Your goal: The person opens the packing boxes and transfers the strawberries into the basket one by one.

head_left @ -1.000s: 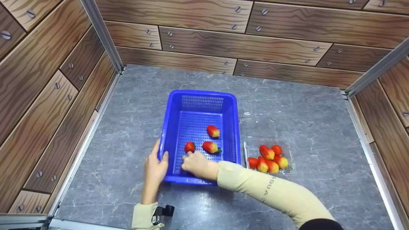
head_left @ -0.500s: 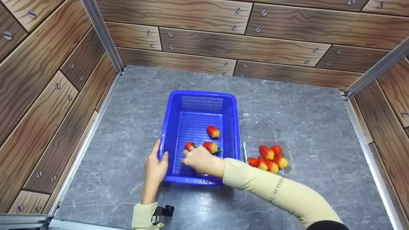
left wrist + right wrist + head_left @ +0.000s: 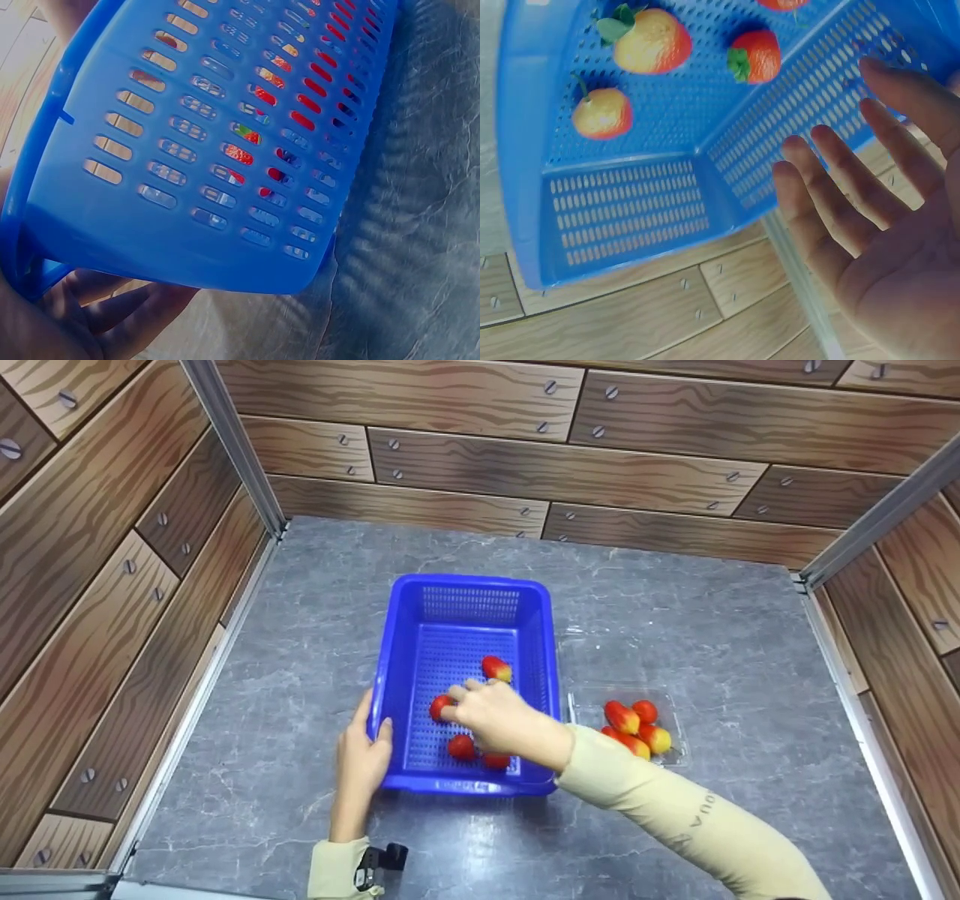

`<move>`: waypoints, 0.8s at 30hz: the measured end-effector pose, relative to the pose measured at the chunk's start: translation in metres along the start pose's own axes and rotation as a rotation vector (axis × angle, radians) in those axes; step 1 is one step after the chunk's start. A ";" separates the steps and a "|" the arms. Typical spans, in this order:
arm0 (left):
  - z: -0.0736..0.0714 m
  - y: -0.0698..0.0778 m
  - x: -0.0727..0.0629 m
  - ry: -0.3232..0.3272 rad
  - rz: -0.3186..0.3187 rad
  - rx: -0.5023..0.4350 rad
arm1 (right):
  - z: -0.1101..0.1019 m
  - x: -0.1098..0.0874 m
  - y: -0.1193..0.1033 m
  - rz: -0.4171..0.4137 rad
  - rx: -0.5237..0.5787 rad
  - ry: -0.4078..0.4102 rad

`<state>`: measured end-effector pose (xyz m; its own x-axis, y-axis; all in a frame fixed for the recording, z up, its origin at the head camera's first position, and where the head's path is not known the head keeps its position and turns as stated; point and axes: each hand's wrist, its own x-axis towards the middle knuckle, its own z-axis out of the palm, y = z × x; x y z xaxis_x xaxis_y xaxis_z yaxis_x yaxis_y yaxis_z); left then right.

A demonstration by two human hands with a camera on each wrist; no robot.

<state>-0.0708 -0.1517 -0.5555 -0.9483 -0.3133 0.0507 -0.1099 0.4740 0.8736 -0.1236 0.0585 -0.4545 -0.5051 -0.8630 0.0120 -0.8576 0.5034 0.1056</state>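
Note:
My left hand [image 3: 363,754] grips the left rim of a blue plastic basket [image 3: 469,787], thumb inside the wall. In the left wrist view its curled fingers [image 3: 142,315] reach under the rim. My right hand [image 3: 502,720] is over the inside of the basket, palm and spread fingers bare in the right wrist view. Beneath it lie a strawberry [image 3: 759,56] with a green cap and red-and-yellow fruits [image 3: 602,114] with green stems or leaves. Two red fruits [image 3: 460,748] lie at the near end; another red-and-yellow fruit [image 3: 496,668] is further back. My right hand partly covers the basket's floor.
Right of the basket, a clear plastic box [image 3: 572,709] with its lid [image 3: 607,656] folded back holds several red-and-yellow fruits [image 3: 622,716]. My right sleeve overlaps its near side. Wood-patterned walls [image 3: 457,450] enclose the grey marbled surface [image 3: 322,592].
My right hand has moved from the basket's near end, back and to the right. Two red fruits now show where it was. The left hand keeps its grip on the rim.

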 end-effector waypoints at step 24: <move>0.000 0.001 0.001 0.003 0.014 -0.026 | -0.027 -0.107 0.090 0.441 0.308 0.143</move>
<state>-0.0713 -0.1515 -0.5548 -0.9488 -0.3094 0.0640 -0.0891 0.4564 0.8853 -0.1439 0.1948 -0.4191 -0.8228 -0.5540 0.1269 -0.5675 0.7891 -0.2351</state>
